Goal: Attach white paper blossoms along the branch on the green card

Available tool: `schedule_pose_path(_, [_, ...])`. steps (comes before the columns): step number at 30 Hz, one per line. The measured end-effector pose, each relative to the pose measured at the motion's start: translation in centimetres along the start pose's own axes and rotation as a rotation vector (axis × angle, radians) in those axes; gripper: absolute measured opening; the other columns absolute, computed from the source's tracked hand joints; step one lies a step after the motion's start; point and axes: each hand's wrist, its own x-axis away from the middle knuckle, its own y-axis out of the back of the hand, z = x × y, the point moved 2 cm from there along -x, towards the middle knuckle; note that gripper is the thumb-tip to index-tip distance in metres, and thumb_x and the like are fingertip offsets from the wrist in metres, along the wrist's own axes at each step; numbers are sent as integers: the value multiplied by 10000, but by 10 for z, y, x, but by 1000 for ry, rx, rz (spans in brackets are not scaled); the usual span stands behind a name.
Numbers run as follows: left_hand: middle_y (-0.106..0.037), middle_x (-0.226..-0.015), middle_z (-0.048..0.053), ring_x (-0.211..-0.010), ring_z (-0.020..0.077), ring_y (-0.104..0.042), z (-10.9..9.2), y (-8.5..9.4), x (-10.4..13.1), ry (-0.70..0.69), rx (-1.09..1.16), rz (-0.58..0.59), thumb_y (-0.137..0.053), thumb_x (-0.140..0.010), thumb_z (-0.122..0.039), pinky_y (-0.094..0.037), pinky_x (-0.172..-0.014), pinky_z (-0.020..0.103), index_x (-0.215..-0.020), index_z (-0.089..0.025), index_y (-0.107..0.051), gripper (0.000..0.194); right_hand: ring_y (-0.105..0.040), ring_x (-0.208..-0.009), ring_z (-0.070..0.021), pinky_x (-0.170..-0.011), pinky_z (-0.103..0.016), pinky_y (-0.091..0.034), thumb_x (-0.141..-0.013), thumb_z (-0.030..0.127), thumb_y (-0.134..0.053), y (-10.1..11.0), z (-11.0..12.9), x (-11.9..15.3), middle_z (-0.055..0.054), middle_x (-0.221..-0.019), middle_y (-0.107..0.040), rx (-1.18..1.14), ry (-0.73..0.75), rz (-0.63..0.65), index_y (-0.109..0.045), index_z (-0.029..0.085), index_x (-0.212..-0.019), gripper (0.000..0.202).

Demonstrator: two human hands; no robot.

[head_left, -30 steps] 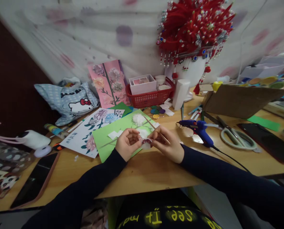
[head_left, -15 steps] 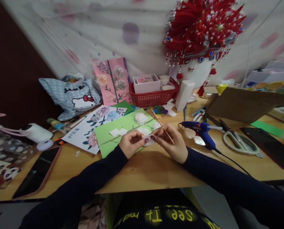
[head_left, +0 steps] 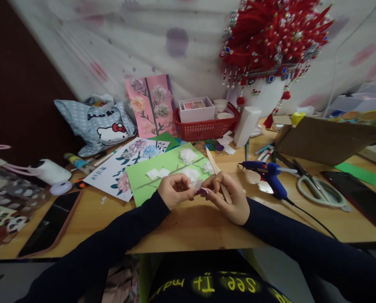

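A craft corner is shown by the glue gun (head_left: 271, 174), scissors (head_left: 320, 189), green card (head_left: 165, 160) and flower picture (head_left: 120, 168) on the worktop (head_left: 190, 231).

"See. It" on garment (head_left: 213, 269), "LLO" on bag (head_left: 96, 124)

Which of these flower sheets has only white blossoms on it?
The light green sheet, partly hidden by the left hand: all its visible blossoms are white. The white sheet and propped-up pink sheet carry coloured flowers, purple among them.
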Motion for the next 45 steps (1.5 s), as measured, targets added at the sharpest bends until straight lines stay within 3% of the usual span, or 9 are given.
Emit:
schedule_pose_path(6, [-455, -477, -58, -423, 49, -435, -4, -1, 4, -87, -254, 16, -797, -554, -346, -355, -417, 171, -550, -148, -468, 383, -578, -687, -137, -631, -303, -470, -849, 236, -599, -1, 1, -2, -39, -807, -628, 38, -31, 55, -347, 226, -748, 272])
schedule_pose_path(14, [-509, -518, -25, -457, 52, -419, -7, -4, 8, -245, -514, 4, -696, -642, -242, -363, -423, 155, -536, -141, -516, 233, -565, -676, -138, -634, -301, -456, -818, 206, -606, -3, -4, -2, -31, -770, -607, 134, -67, 115, -329, 229, -733, 291])
schedule_pose_path(28, [-516, -521, -26, -464, 57, -440, -8, -6, 8, -254, -570, -11, -651, -654, -202, -392, -434, 155, -527, -150, -510, 196, -537, -669, -134, -633, -297, -446, -846, 215, -571, -4, -5, -2, -24, -761, -581, 108, -100, 124, -322, 231, -737, 272])
schedule_pose_path(33, [-535, -669, -9, -584, 95, -512, -5, -6, 10, -210, -447, 108, -604, -661, -227, -510, -567, 214, -664, -167, -499, 121, -564, -684, -139, -630, -297, -462, -850, 226, -574, -3, -6, -4, -33, -779, -607, 79, -91, 113, -326, 230, -737, 273])
schedule_pose_path(36, [-540, -688, 4, -606, 107, -509, -7, -5, 10, -203, -418, 141, -548, -731, -263, -478, -542, 207, -707, -165, -509, 108, -577, -692, -144, -642, -306, -465, -848, 223, -582, -2, -6, -4, -35, -781, -617, 98, -80, 93, -332, 230, -736, 274])
schedule_pose_path(40, [-567, -656, 17, -616, 120, -520, -10, -2, 7, -263, -493, 122, -482, -804, -249, -434, -534, 208, -695, -158, -541, 154, -593, -693, -150, -653, -311, -465, -845, 217, -578, 0, -6, -4, -32, -774, -619, 99, -83, 81, -328, 231, -730, 275])
schedule_pose_path(45, [-583, -647, 13, -599, 126, -567, -9, 4, 3, -244, -475, 42, -504, -787, -237, -460, -543, 222, -700, -160, -539, 121, -544, -657, -134, -617, -291, -433, -820, 218, -602, 9, -8, -4, -28, -769, -612, 132, -122, 43, -325, 229, -714, 297])
